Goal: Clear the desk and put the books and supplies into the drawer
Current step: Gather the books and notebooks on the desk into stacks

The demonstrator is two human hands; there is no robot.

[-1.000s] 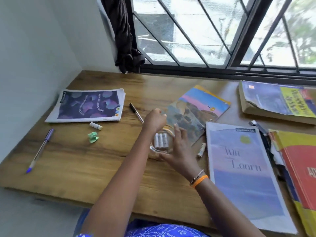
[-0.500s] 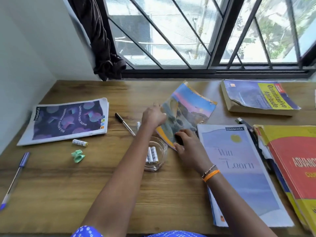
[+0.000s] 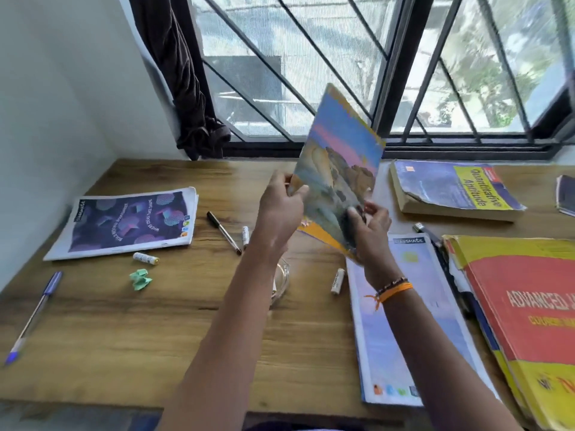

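Both hands hold a thin landscape-cover notebook [image 3: 340, 157] tilted up above the wooden desk [image 3: 155, 321]. My left hand [image 3: 280, 206] grips its left edge; my right hand [image 3: 368, 225] grips its lower corner. On the desk lie a purple notebook [image 3: 127, 222], a pale blue notebook [image 3: 407, 331], a thick blue-yellow book [image 3: 451, 191], and a red-yellow book [image 3: 525, 321]. A black pen [image 3: 223, 232], a blue pen [image 3: 32, 315], loose batteries [image 3: 145, 258] [image 3: 337, 280], and a glass dish [image 3: 281, 279] partly hidden by my left arm are also there.
A crumpled green paper [image 3: 140, 279] lies near the left battery. A dark object [image 3: 565, 199] sits at the far right edge. A barred window [image 3: 311, 73] and a dark curtain [image 3: 183, 88] stand behind the desk; a white wall [image 3: 46, 104] is on the left.
Both hands left the glass dish, took hold of the landscape-cover notebook and lifted it off the desk, tilting it upright. The camera view shifted.
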